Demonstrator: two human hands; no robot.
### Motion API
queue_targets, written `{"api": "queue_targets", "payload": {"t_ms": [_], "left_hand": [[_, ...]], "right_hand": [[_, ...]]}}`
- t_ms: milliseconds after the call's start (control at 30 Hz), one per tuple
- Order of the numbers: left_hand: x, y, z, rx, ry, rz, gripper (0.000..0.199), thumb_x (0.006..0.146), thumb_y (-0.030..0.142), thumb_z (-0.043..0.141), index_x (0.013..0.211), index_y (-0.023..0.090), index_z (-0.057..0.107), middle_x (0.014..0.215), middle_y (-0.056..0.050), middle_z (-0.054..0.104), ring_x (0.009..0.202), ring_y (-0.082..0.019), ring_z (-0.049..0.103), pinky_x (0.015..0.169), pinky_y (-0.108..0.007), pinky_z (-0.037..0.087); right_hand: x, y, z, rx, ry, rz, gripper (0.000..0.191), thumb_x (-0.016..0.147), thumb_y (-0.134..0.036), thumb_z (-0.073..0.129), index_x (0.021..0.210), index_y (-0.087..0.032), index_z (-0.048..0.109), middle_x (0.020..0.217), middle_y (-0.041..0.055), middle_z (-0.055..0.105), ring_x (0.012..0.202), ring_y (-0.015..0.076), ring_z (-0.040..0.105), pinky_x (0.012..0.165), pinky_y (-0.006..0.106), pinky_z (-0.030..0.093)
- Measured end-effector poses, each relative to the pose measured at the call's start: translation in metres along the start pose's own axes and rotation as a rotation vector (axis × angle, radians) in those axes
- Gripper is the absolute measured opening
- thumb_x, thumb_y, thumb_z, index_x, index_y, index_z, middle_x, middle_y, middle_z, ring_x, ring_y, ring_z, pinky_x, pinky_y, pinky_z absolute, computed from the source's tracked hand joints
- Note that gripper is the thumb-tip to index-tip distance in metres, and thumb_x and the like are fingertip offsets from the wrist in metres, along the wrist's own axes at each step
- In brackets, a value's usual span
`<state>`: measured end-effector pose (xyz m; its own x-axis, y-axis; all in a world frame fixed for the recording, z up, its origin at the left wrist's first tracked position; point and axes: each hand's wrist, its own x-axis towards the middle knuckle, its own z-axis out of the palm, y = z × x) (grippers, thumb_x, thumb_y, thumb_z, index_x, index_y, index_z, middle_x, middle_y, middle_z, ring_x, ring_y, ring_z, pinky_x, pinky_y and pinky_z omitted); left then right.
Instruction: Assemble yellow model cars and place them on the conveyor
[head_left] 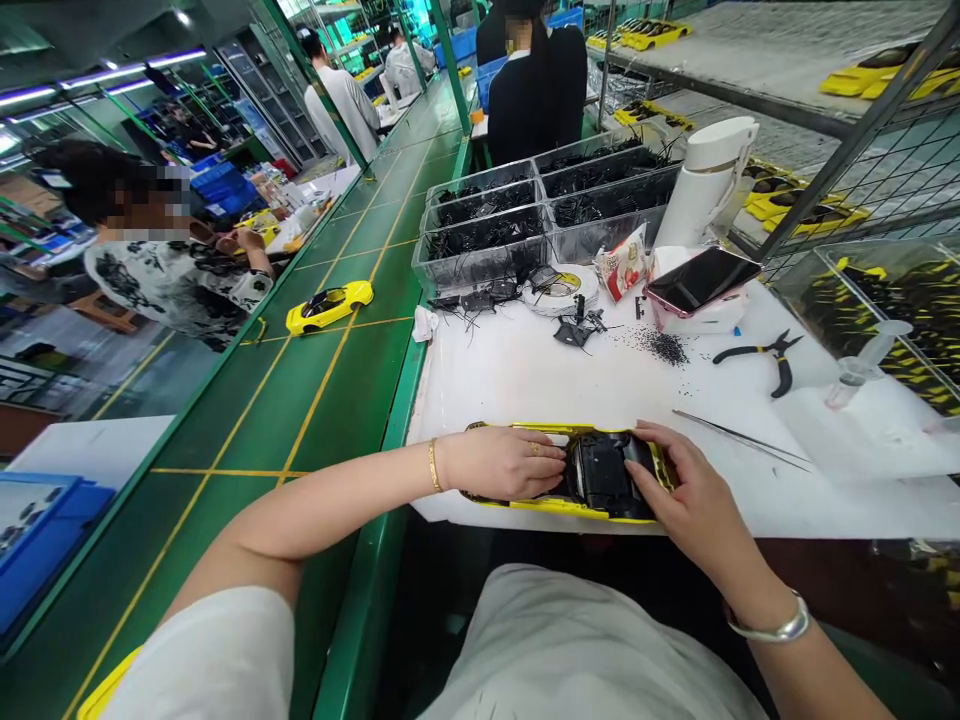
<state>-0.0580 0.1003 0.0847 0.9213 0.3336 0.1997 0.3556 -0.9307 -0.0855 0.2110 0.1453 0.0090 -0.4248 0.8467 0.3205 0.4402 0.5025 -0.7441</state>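
A yellow toy car body lies across the near edge of the white worktop, its black inner side facing up. My left hand rests over its left half with the fingers bent together into the shell; whatever is beneath the fingertips is hidden. At the other end, my right hand grips the shell, thumb on the black part and fingers around the far edge. Right of the hands lie tweezers and pliers with dark handles. Farther back are a pile of tiny black pieces and black wired parts.
Left runs a green conveyor belt carrying another yellow car. Behind the worktop stand clear bins of black wired parts, a white bottle and a phone. Racks hold yellow bodies at right. A co-worker sits across the belt.
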Motion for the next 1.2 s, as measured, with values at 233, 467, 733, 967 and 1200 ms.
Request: {"api": "queue_targets", "payload": {"t_ms": [233, 467, 733, 967, 1200], "left_hand": [[0.008, 0.005, 0.010, -0.115, -0.120, -0.083, 0.021, 0.090, 0.007, 0.053, 0.080, 0.015, 0.070, 0.088, -0.012, 0.070, 0.085, -0.019, 0.067, 0.088, -0.033, 0.052], [0.004, 0.006, 0.017, -0.171, -0.126, -0.126, 0.020, 0.090, 0.008, 0.052, 0.086, 0.016, 0.070, 0.090, -0.012, 0.070, 0.083, -0.018, 0.065, 0.089, -0.035, 0.051], [0.006, 0.010, 0.010, -0.068, -0.082, -0.110, 0.021, 0.094, 0.011, 0.049, 0.101, 0.005, 0.069, 0.095, -0.018, 0.072, 0.086, -0.021, 0.069, 0.090, -0.036, 0.056], [0.002, 0.007, -0.004, 0.038, 0.012, -0.016, 0.021, 0.094, 0.010, 0.052, 0.101, 0.002, 0.070, 0.101, -0.020, 0.073, 0.092, -0.023, 0.072, 0.089, -0.035, 0.059], [0.000, 0.007, -0.007, 0.059, 0.037, -0.003, 0.023, 0.093, 0.012, 0.053, 0.102, -0.002, 0.070, 0.104, -0.021, 0.073, 0.095, -0.025, 0.072, 0.090, -0.035, 0.059]], "right_hand": [[0.005, -0.002, -0.006, 0.023, -0.017, -0.016, 0.024, 0.093, -0.036, 0.057, 0.112, -0.022, 0.059, 0.126, 0.0100, 0.060, 0.115, 0.0244, 0.058, 0.102, 0.044, 0.047], [0.005, -0.005, -0.007, 0.046, -0.030, 0.008, 0.024, 0.093, -0.036, 0.057, 0.112, -0.023, 0.059, 0.125, 0.0101, 0.059, 0.114, 0.0242, 0.058, 0.100, 0.044, 0.048], [0.005, -0.006, -0.007, 0.050, -0.030, -0.015, 0.023, 0.093, -0.032, 0.057, 0.114, -0.023, 0.059, 0.123, 0.0090, 0.060, 0.113, 0.0226, 0.058, 0.099, 0.040, 0.048], [0.006, -0.006, -0.008, 0.044, -0.039, -0.013, 0.023, 0.093, -0.030, 0.057, 0.115, -0.023, 0.057, 0.123, 0.0089, 0.060, 0.113, 0.0232, 0.058, 0.099, 0.040, 0.048], [0.006, -0.009, -0.008, 0.015, -0.032, 0.003, 0.021, 0.093, -0.030, 0.057, 0.114, -0.023, 0.058, 0.123, 0.0093, 0.060, 0.113, 0.0240, 0.058, 0.099, 0.040, 0.048]]}}
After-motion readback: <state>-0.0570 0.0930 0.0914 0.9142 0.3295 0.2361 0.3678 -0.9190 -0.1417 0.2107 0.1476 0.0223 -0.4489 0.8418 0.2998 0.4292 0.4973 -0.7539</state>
